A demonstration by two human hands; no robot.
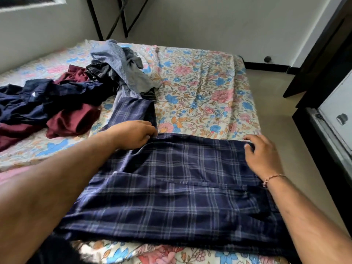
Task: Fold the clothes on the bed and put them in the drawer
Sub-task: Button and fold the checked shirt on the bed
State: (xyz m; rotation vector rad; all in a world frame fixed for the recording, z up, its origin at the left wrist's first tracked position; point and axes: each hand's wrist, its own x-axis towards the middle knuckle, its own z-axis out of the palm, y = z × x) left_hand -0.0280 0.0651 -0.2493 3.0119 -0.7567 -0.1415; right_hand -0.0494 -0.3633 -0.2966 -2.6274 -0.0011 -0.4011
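Observation:
A navy plaid shirt (171, 187) lies spread flat on the near part of the bed (200, 88), with one sleeve reaching away toward the clothes pile. My left hand (133, 134) pinches the shirt's far edge where that sleeve joins. My right hand (261, 155) grips the shirt's far right corner, fingers curled over the edge. A pile of unfolded clothes sits at the left: dark navy garments (38, 100), maroon pieces (70, 121) and a grey-blue striped shirt (122, 67) on top at the back.
The bed has a floral sheet, bare on its right half. Beige floor (272, 96) runs along the bed's right side. A dark cabinet with a metal handle (342, 119) stands at the right edge. Black folding legs (122, 16) stand by the far wall.

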